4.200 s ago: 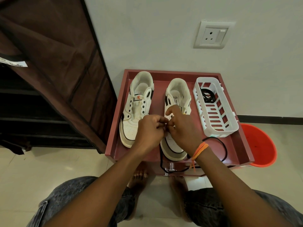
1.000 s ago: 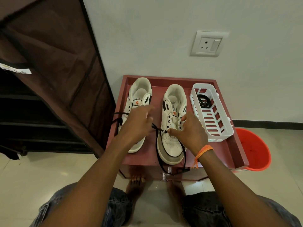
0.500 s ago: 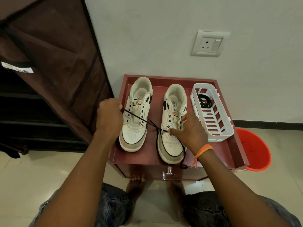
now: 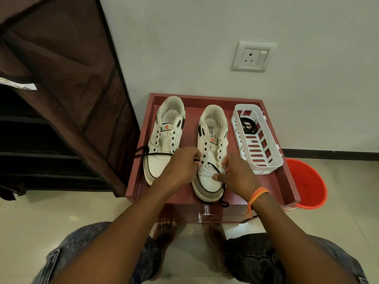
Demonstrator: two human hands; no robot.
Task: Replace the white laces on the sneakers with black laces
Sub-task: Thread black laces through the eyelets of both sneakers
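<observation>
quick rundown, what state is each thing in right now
right sneaker: black lace only through lowest eyelets
left sneaker: unlaced
left hand: pinches the lace
right hand: pinches the lace
white basket: holds a coiled black lace

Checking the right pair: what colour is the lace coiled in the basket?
Black lace, in the white basket; head view.

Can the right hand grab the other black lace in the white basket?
Probably yes. The right hand is busy on the black lace at the right sneaker, but the white basket sits just beside it, open on top, with nothing covering the coiled lace at its far end.
</observation>
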